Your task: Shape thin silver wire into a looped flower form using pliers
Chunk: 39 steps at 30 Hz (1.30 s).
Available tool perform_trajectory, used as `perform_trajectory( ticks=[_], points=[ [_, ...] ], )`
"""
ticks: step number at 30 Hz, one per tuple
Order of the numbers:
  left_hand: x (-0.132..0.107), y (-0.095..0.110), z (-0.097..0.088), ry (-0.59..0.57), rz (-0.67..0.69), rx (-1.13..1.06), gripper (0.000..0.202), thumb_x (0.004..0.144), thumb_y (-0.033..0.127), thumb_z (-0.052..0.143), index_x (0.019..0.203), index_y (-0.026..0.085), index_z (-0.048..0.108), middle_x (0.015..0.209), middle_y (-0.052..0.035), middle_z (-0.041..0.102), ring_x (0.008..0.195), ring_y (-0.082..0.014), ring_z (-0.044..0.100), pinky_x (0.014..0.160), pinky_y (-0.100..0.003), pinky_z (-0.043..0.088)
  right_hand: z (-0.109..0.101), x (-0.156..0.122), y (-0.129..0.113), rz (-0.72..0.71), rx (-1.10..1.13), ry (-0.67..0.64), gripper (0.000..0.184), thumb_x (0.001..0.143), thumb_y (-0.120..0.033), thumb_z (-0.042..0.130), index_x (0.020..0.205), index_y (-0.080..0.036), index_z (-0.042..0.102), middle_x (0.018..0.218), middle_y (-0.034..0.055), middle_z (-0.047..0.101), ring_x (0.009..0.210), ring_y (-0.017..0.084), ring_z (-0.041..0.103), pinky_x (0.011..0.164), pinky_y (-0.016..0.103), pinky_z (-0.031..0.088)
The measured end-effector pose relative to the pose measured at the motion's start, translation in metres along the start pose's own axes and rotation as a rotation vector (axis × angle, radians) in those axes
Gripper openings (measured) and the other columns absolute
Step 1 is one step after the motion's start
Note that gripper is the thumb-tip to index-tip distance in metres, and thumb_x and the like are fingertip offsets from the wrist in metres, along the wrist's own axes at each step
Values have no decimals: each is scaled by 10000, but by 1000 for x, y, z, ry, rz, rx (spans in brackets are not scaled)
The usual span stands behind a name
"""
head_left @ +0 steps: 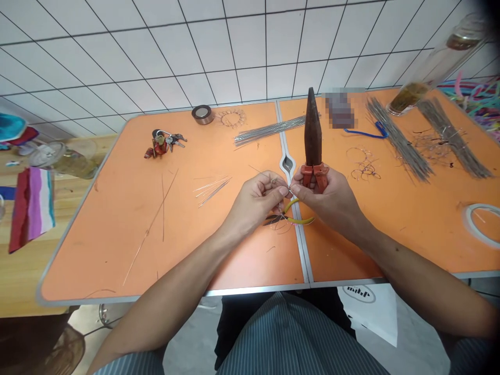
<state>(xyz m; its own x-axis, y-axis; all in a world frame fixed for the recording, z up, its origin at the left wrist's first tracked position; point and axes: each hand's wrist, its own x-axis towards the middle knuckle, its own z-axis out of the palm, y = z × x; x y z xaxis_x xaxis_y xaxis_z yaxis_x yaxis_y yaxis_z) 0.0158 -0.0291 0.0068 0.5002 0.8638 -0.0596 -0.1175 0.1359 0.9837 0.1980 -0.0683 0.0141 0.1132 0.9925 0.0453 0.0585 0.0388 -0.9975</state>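
Note:
My right hand (332,195) is closed around the red handles of long-nose pliers (313,130), whose dark jaws point up and away from me. Its thumb and fingertip also meet at a thin wire beside my left hand. My left hand (261,200) pinches that thin, curled wire (276,181), and the fingertips of both hands nearly touch. Beneath them, partly hidden, yellow-handled cutters (300,221) lie on the orange table (250,260). Fine wire loops hang over the cutters' dark blades.
Loose wires (213,188) lie to the left, with a wire bundle (269,130) behind. Keys (166,143) and a tape roll (202,114) sit at the back left. More wire bundles (402,140), a glass bottle (429,73) and a white ring (484,224) are on the right.

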Motion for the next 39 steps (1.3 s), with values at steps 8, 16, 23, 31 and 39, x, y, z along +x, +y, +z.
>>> perform_trajectory(
  ticks=[8,16,23,31,39],
  points=[
    [-1,2,-1,-5,38,87,210,948,332,761,876,192,621,774,15,681,584,-81,538,532,-212,430,-1,1,1,30,-15,-59,241,790,-235,848,949,-220,667,889,18,693,765,168,633,708,331,530],
    [2,0,-5,-54,-88,-11,177,918,309,773,870,183,658,752,-1,692,583,-85,554,549,-218,435,-1,0,-1,33,15,-75,235,786,-238,819,943,-216,645,921,23,700,792,162,637,765,331,550],
    [4,4,-7,-18,-154,0,65,833,210,719,807,195,661,698,-6,669,575,-104,536,560,-242,443,-1,0,-1,61,53,-39,285,781,-246,845,987,-224,650,963,32,717,861,183,661,860,362,574],
    [4,1,-10,-37,-85,19,101,898,269,757,869,193,698,722,-3,689,580,-101,561,579,-247,468,-3,0,-2,63,6,-27,274,798,-287,852,985,-221,663,986,50,733,888,198,679,861,370,592],
    [3,3,-12,-7,-9,50,231,986,384,740,871,187,707,836,-31,748,717,-116,648,684,-240,532,-3,-1,-1,64,15,-37,253,800,-257,832,982,-214,661,989,42,728,861,179,666,857,359,578]
  ],
)
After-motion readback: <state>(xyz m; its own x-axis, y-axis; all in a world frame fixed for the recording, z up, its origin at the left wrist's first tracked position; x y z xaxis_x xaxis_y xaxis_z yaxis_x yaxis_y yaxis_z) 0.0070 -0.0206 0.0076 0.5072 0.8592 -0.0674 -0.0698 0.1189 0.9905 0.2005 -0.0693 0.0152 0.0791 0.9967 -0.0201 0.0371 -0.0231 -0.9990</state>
